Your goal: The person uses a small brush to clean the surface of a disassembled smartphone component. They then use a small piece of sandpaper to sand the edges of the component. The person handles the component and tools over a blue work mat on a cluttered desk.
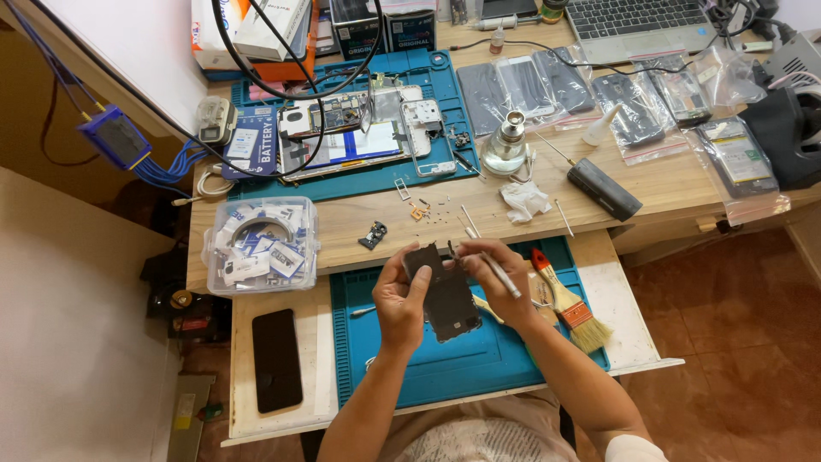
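Holding the dark phone panel (446, 295) over the blue mat (479, 359), we keep our left hand (400, 301) clamped on its left edge, our right hand (500, 287) closed on a thin tool (499, 274) near its top; best keep the panel steady and work lightly

both forearms in from bottom edge, converging at centre; left hand (400, 301) thumb up, fingers curled in a grip; right hand (494, 287) fingers pinched closed, wrist bent inward; hands nearly touching
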